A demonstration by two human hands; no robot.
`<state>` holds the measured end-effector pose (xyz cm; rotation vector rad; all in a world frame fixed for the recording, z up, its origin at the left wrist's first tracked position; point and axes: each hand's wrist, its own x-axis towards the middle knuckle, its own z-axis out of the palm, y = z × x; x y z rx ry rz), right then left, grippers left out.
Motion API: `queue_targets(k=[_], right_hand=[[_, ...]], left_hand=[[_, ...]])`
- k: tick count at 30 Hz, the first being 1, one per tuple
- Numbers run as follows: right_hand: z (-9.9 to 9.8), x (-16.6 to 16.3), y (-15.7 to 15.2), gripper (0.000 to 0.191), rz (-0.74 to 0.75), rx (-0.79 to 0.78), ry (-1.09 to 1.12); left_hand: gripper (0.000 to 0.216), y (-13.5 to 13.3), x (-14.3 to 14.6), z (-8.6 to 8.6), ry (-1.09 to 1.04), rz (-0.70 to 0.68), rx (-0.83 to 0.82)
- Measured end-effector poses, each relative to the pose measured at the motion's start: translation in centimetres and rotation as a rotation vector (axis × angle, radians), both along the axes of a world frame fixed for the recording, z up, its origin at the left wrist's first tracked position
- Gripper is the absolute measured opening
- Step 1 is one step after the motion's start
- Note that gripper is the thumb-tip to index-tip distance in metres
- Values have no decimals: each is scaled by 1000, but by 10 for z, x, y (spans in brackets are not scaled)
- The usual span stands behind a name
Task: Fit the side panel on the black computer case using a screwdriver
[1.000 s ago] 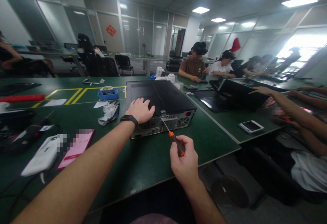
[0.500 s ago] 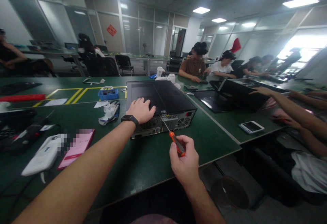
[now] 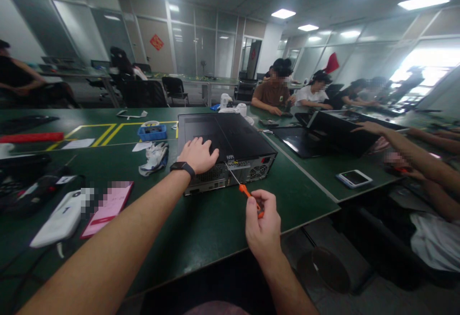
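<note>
A black desktop computer case (image 3: 240,135) lies flat on the green table, its back panel with ports and a fan grille turned toward me. My left hand (image 3: 199,156) rests with spread fingers on the near left part of its top. My right hand (image 3: 264,216) is closed round the orange handle of a screwdriver (image 3: 243,190). The screwdriver's thin shaft slants up and left, its tip at the upper edge of the back panel, just right of my left hand. Whether a screw sits at the tip is too small to tell.
To the left are a blue tray (image 3: 153,133), a pair of gloves (image 3: 154,158), a white power bank (image 3: 63,216) and a pink notepad (image 3: 109,208). A phone (image 3: 354,179) lies right, near a co-worker's hand (image 3: 370,129) on another black case (image 3: 341,130).
My right hand has shifted slightly right and turned, its fingers curled differently on the screwdriver's handle. The tip stays at the same spot. My left hand has not moved.
</note>
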<state>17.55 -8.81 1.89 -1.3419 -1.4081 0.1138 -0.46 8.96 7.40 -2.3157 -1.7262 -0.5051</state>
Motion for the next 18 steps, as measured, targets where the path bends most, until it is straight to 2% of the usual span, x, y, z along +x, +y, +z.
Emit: queue_targets(k=[5,11,18], right_hand=[[-2,-1,2,13,-34,65,-48],[2,1,1,16,-41,12,-7],[-2,-1,2,14,-32,62,-55]], left_hand=[[39,0,0,0,0,-1,-2],[38,1,0,-1,5,-5,7],[39,3,-1,-3,12,-9,32]])
